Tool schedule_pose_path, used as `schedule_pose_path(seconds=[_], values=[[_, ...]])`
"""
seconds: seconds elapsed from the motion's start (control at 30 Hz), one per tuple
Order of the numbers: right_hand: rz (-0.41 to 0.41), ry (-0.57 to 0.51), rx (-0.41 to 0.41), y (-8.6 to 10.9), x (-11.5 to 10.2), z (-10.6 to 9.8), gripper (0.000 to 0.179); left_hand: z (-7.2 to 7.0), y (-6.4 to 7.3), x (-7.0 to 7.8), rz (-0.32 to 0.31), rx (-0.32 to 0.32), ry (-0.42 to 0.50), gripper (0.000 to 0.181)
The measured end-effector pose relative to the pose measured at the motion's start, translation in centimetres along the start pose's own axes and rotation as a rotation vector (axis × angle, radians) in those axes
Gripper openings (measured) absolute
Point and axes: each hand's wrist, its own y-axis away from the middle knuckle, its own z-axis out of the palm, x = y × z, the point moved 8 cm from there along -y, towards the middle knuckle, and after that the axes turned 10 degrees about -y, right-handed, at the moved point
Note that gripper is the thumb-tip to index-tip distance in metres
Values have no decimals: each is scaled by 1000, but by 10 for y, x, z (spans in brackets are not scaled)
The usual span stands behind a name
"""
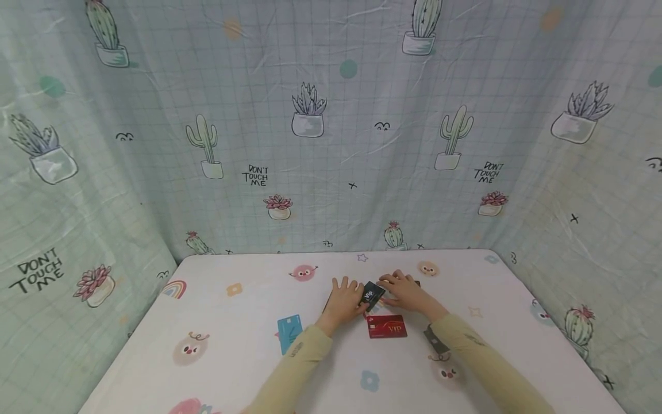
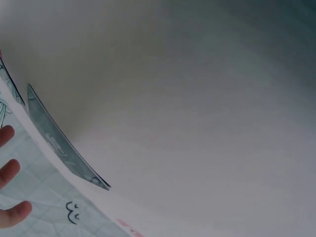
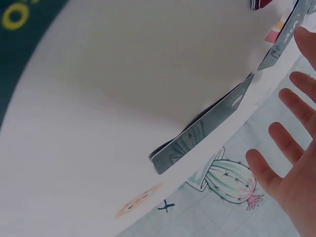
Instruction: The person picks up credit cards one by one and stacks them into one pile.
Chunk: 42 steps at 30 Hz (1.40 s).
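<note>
Between the two hands a black VIP card lies tilted on the white tabletop. My left hand is at its left edge, thumb by the card's lower corner, fingers stretched forward. Those fingers appear spread in the left wrist view, near another dark card mostly hidden by the hand in the head view. At the black card's right edge is my right hand, its fingers spread apart. A dark card, slightly raised off whatever is beneath, lies beyond it, largely covered in the head view.
A red VIP card lies nearer the body. To the left is a blue card, partly near the left sleeve. Another dark card is partly under the right sleeve. A cactus-print curtain surrounds the table's back and sides.
</note>
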Motion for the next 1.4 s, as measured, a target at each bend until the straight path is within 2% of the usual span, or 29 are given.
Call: schedule_pose_path(seconds=[0.2,0.33,0.5,0.6,0.93,1.07,1.2,1.4], values=[[4,-10,-61,-5,3,10,47,3,-1,3,0,-32,-28,53],[28,-53,-105,-8,2,12,52,7,-1,5,9,-78,-39,57],[57,-77,-163,-10,1,16,50,12,-1,7,31,-151,-53,57],[71,-88,-188,-11,1,19,47,13,0,8,41,-159,-61,56],[37,-66,-154,-18,-3,19,41,15,-1,7,56,-175,-38,56],[35,-56,-167,-18,-6,18,41,13,-1,6,67,-174,-25,57],[56,-76,-173,-17,-8,17,44,12,-2,6,89,-168,-24,55],[54,-61,-133,-17,-10,19,41,13,-3,7,135,-153,-31,52]])
